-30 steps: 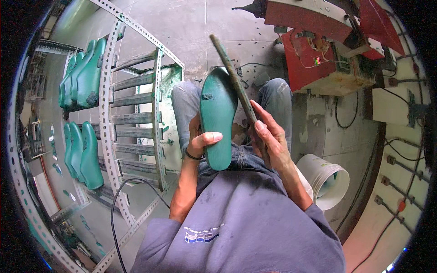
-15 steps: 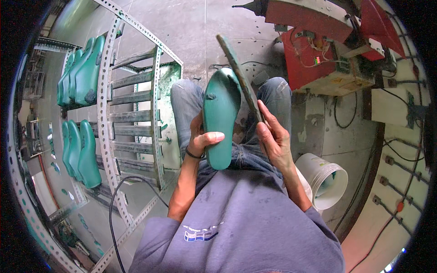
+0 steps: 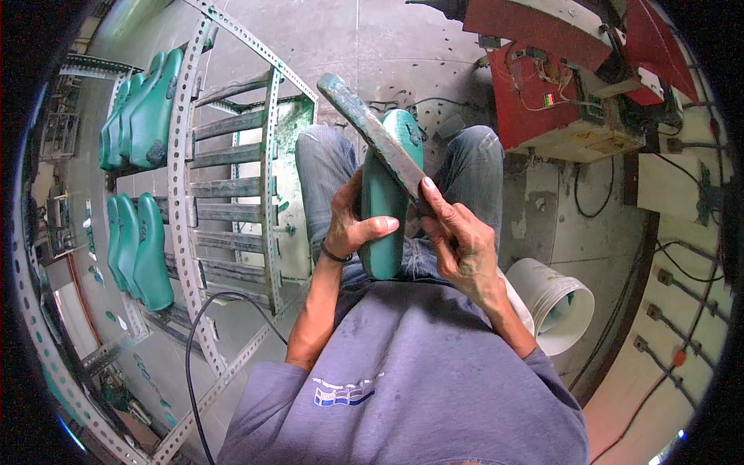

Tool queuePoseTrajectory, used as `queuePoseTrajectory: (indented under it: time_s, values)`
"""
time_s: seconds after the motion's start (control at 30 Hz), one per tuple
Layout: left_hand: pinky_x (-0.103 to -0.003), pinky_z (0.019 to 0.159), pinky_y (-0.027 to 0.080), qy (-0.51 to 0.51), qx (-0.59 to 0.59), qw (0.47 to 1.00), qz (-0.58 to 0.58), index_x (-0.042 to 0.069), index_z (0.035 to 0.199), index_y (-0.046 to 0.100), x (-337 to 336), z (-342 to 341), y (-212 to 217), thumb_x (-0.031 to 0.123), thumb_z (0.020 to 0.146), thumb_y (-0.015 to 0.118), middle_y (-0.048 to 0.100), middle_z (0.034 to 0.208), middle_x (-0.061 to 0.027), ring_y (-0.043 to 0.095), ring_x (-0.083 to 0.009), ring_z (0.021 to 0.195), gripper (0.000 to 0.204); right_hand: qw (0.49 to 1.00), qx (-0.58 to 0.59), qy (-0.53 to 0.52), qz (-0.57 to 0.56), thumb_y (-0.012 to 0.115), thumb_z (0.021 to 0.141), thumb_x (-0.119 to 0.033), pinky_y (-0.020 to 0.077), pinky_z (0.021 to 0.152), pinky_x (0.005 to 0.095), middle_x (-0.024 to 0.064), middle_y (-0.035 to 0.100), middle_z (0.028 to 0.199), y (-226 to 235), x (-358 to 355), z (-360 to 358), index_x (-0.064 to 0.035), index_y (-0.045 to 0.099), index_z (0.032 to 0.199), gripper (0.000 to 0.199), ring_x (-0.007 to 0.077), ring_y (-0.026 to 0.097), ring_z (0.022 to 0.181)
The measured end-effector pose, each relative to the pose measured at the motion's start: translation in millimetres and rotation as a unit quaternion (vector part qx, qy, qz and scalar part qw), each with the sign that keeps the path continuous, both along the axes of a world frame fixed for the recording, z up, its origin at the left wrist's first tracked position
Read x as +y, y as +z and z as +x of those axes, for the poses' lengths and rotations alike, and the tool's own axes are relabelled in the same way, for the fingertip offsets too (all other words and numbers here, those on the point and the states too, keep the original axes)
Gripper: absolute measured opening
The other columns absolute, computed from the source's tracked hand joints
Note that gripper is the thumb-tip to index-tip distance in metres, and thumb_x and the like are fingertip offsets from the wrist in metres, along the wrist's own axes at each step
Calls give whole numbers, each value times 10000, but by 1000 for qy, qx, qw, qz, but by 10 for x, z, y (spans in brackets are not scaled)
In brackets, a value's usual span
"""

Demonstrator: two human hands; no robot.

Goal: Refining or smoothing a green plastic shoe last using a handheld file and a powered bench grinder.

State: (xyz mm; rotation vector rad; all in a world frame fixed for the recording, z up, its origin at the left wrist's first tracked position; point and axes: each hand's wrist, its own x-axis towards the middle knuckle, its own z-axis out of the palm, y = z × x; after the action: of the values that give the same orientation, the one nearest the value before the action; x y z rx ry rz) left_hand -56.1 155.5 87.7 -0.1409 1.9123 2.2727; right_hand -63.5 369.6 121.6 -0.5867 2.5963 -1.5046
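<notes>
The green shoe sole (image 3: pixel 385 203) stands upright over the seated person's lap, between the two knees, its toe end pointing away from the body. The left hand (image 3: pixel 350 229) grips it from the left side: fingers are wrapped behind the sole and the thumb lies across its face, fully closed on the part. The right hand (image 3: pixel 457 240) is closed around the lower end of a long flat file (image 3: pixel 370 128), with the fingertips pressed on the blade.

Change since half a second ago: the file has swung from lying along the right edge of the sole to crossing its upper half diagonally, tip up and to the left. The sole has turned more edge-on. Judgement: the working stroke now addresses the upper left edge.

To the person's left, a perforated steel rack (image 3: pixel 232 178) carries further green soles (image 3: pixel 143 108). A white bucket (image 3: pixel 559 304) sits by the right elbow; a red machine (image 3: pixel 558 85) stands beyond.
</notes>
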Motion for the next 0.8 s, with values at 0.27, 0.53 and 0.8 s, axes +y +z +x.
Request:
queuePoseTrajectory:
  time_s: [0.27, 0.53, 0.8]
  values:
    - [-326, 925, 491, -2, 7, 999, -37, -31, 1324, 545, 4, -13, -51, 256, 711, 768, 660, 1139, -118, 624, -201, 1028, 713, 997, 40, -13, 70, 703, 853, 11, 443, 547, 336, 75, 494, 700, -133, -16, 22, -199, 531, 1473, 677, 201, 477, 563]
    - [-331, 916, 494, 10, -15, 997, -79, -30, 1302, 565, 7, -34, -94, 265, 716, 763, 665, 1124, -115, 626, -203, 1013, 685, 978, -136, -7, -159, 676, 947, -132, 460, 521, 339, 0, 555, 761, -307, -42, -56, -180, 456, 1505, 601, 164, 530, 588]
    - [-323, 836, 520, 23, -24, 999, -32, -16, 1286, 576, 111, -91, -138, 254, 752, 721, 672, 1066, -111, 638, -192, 929, 616, 857, -355, -153, -342, 615, 1020, -272, 328, 368, 227, -29, 504, 693, -393, -12, -101, -39, 586, 1179, 284, 45, 423, 432]
